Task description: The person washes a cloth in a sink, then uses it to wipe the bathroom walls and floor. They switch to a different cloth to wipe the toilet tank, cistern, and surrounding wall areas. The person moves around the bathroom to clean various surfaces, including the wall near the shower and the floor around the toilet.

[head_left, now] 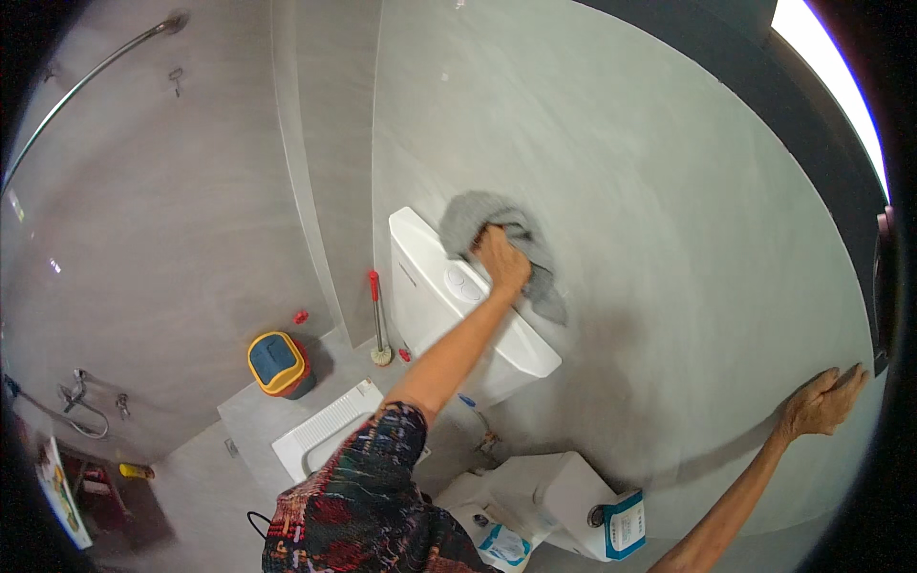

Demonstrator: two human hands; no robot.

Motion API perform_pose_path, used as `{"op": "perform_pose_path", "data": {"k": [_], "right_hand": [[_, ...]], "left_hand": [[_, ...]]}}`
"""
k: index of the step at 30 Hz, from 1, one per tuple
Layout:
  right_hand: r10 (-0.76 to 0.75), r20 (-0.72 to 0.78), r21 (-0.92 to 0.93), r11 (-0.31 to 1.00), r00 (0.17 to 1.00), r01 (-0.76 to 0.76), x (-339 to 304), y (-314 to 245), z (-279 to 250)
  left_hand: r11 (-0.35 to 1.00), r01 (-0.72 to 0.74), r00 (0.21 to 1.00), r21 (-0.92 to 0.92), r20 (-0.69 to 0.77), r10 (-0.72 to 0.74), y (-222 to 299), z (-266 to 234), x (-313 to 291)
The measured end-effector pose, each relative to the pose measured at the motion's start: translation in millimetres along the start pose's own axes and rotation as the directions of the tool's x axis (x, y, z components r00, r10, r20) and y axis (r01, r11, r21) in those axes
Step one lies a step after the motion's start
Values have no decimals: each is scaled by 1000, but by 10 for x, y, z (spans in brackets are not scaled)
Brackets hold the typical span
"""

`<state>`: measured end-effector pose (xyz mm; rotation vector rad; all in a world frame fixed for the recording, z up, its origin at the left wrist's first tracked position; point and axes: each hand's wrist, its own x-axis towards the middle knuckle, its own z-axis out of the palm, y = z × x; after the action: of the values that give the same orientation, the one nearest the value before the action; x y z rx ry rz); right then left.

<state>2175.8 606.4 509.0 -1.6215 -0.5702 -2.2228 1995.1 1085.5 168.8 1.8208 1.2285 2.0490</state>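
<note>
My left hand (503,260) is closed on a bunched grey cloth (482,212). It presses the cloth to the grey wall (669,210) just above a white cistern (430,272) with a round button on its lid. One corner of the cloth hangs down past my wrist, and my fingertips are partly hidden in its folds. Far to the right, my right hand (823,403) rests against the wall beside the lower end of a dark frame, its fingers stretched out and holding nothing.
Below the cistern lie a white squat toilet (320,430) and a red-handled toilet brush (376,320). A yellow-lidded bin (277,363) stands left of them. A white washbasin (559,492) carries a blue-and-white box (626,525). A tap (74,390) and a curved metal rail (91,76) are at left.
</note>
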Motion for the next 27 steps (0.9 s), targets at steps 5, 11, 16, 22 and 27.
{"op": "perform_pose_path", "data": {"k": [5, 11, 16, 22, 27], "right_hand": [[-212, 5, -114, 971, 977, 211, 235, 660, -298], [-59, 17, -17, 998, 998, 59, 100, 103, -154], [-74, 75, -119, 990, 994, 82, 272, 48, -312], [-316, 219, 303, 921, 923, 244, 337, -1045, -369], [-168, 210, 434, 899, 963, 63, 395, -1365, -201]], "left_hand": [[955, 148, 882, 257, 403, -245, 949, -207, 367], [972, 220, 824, 84, 517, -231, 259, -292, 762], [969, -161, 817, -185, 526, 236, 1924, -763, 599], [759, -223, 812, -612, 315, 492, 3099, -938, 762], [523, -572, 716, -632, -74, 694, 3667, -1044, 1273]]}}
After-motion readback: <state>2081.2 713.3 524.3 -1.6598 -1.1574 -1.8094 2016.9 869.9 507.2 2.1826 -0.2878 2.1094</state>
